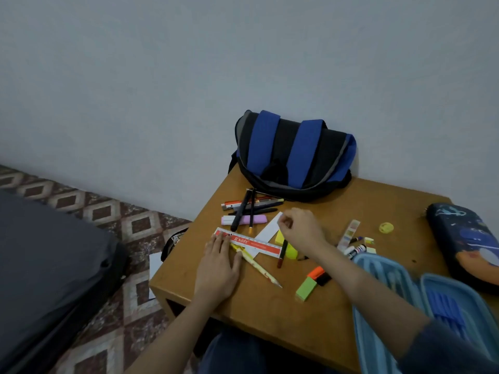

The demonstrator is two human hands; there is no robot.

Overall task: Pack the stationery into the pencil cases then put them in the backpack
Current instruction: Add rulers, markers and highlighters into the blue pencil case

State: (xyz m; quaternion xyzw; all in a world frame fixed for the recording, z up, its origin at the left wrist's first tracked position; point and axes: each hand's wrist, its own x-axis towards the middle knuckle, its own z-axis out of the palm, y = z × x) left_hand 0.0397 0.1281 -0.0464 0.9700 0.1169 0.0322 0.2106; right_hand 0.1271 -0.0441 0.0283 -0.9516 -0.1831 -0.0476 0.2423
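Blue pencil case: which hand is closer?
Right. The right hand is near the far left corner of the blue pencil case; the left hand lies flat farther left, on the red ruler.

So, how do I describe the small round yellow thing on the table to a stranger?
Start at the brown wooden table and find the dark blue printed pencil case at its right edge. Just left of it lies the small round yellow disc. It is the only round item; the others are long or blocky.

Wooden table (pixel 270 314) against grey wall (pixel 162 76); patterned floor tiles (pixel 129 225); dark mattress (pixel 48 252) left; white paper (pixel 155 263) on floor.
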